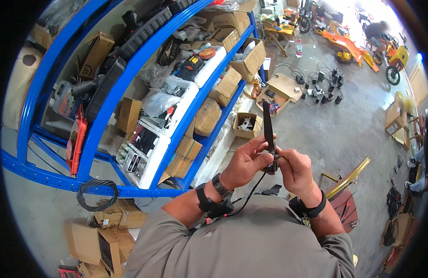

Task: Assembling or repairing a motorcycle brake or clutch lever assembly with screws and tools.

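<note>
Black bar (268, 126), between left hand (244, 162) and right hand (296, 172), jutting beyond both

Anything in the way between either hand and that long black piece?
Nothing visible. The left hand and right hand both have their fingers at the lower end of the long black piece. A black cable runs from below the hands toward the chest, not between them and it.

A blue rack (100, 123) fills the frame's upper left, opened cartons (84, 241) lie at lower left, and a clear bottle (299, 49) stands upper right near scattered black devices (323, 98).
</note>
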A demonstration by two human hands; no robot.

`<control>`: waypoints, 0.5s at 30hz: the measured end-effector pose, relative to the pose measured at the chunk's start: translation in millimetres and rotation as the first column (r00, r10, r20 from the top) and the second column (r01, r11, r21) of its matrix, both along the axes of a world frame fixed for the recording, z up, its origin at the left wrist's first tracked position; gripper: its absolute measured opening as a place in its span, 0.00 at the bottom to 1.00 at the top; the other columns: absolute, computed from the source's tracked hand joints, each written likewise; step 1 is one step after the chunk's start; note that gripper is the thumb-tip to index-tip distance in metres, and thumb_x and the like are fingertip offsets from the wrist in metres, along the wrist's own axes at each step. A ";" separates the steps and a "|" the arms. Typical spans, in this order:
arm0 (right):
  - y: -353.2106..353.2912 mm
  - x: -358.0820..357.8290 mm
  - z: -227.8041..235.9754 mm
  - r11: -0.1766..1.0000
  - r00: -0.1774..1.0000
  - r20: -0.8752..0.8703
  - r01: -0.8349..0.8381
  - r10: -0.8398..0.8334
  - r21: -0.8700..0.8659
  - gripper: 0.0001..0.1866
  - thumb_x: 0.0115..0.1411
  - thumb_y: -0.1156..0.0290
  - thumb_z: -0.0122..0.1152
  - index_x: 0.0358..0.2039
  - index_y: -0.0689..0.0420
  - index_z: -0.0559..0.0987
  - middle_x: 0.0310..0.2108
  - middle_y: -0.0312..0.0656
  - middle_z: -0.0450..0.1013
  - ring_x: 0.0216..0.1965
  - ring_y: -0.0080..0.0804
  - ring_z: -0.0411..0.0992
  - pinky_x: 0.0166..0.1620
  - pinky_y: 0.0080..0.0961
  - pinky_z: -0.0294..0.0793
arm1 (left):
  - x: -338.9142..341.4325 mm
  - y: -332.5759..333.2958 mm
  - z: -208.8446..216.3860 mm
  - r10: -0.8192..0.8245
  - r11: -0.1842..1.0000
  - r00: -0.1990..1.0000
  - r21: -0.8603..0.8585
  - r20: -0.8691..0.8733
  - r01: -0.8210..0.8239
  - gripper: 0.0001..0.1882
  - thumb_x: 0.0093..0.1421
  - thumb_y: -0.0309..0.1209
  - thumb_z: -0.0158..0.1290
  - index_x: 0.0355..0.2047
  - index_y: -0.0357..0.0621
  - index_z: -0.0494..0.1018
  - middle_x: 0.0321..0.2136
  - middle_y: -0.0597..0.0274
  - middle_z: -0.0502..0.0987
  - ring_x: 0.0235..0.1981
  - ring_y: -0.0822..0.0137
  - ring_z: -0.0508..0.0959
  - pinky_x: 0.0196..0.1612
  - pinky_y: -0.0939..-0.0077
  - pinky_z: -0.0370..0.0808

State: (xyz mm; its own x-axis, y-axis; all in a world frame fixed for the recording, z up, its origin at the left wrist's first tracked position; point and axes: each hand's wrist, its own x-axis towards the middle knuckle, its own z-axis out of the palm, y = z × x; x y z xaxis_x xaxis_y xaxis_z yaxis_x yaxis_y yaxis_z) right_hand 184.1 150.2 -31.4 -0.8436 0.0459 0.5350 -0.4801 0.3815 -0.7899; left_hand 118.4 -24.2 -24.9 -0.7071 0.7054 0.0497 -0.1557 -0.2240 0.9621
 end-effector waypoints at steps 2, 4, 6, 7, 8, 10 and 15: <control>13.3 -9.2 -5.9 1.000 0.999 -0.045 0.017 -0.016 0.026 0.02 0.57 0.82 0.56 0.30 0.63 0.74 0.19 0.47 0.70 0.19 0.42 0.71 0.24 0.30 0.70 | -7.6 13.6 1.7 -0.015 1.000 0.997 -0.013 0.077 0.016 0.29 0.64 0.34 0.54 0.63 0.45 0.59 0.47 0.57 0.74 0.44 0.70 0.76 0.41 0.72 0.81; 25.0 -17.3 -11.5 0.998 0.996 -0.087 0.036 -0.032 0.055 0.02 0.55 0.83 0.57 0.30 0.63 0.74 0.19 0.47 0.69 0.19 0.44 0.71 0.24 0.31 0.70 | -15.2 25.2 4.0 -0.050 0.998 0.985 -0.018 0.166 0.054 0.28 0.64 0.33 0.54 0.63 0.45 0.59 0.48 0.58 0.74 0.45 0.70 0.76 0.43 0.73 0.80; 35.0 -21.4 -14.5 0.998 0.996 -0.071 0.059 -0.057 0.033 0.02 0.57 0.82 0.57 0.31 0.62 0.74 0.18 0.46 0.68 0.18 0.40 0.70 0.23 0.29 0.68 | -20.1 37.9 -3.9 -0.007 1.000 0.995 -0.010 0.102 0.008 0.29 0.64 0.32 0.54 0.63 0.45 0.59 0.48 0.58 0.73 0.45 0.70 0.76 0.45 0.74 0.79; 37.1 -21.7 -14.1 0.998 0.997 -0.065 0.050 -0.048 0.035 0.02 0.57 0.82 0.57 0.31 0.62 0.74 0.18 0.46 0.68 0.18 0.40 0.70 0.23 0.29 0.68 | -21.4 43.7 -7.5 0.028 1.000 0.999 0.000 0.032 -0.028 0.29 0.64 0.32 0.55 0.63 0.45 0.59 0.49 0.59 0.73 0.46 0.70 0.75 0.46 0.75 0.78; 39.3 -22.2 -13.0 0.997 0.997 0.003 0.082 -0.082 -0.012 0.01 0.58 0.80 0.56 0.31 0.62 0.74 0.18 0.45 0.68 0.17 0.37 0.69 0.23 0.27 0.67 | -24.0 48.9 -8.6 0.063 0.998 0.996 -0.025 -0.067 -0.065 0.30 0.63 0.31 0.56 0.63 0.45 0.59 0.49 0.59 0.73 0.47 0.72 0.74 0.48 0.77 0.75; 43.1 -24.2 -10.5 0.992 0.991 0.079 0.116 -0.112 -0.053 0.01 0.59 0.79 0.56 0.32 0.62 0.74 0.18 0.43 0.67 0.17 0.34 0.67 0.23 0.26 0.66 | -29.3 57.0 -9.7 0.077 0.997 0.987 -0.009 -0.143 -0.080 0.30 0.63 0.31 0.56 0.63 0.44 0.59 0.49 0.60 0.73 0.46 0.72 0.75 0.47 0.77 0.75; 52.5 -32.8 -15.4 0.934 0.943 0.327 0.168 -0.059 -0.315 0.05 0.64 0.73 0.53 0.34 0.61 0.74 0.19 0.40 0.66 0.21 0.23 0.64 0.27 0.23 0.65 | -49.1 67.2 -5.1 0.031 0.994 0.907 -0.083 -0.420 -0.072 0.30 0.62 0.28 0.56 0.63 0.41 0.60 0.50 0.59 0.73 0.46 0.72 0.75 0.46 0.77 0.75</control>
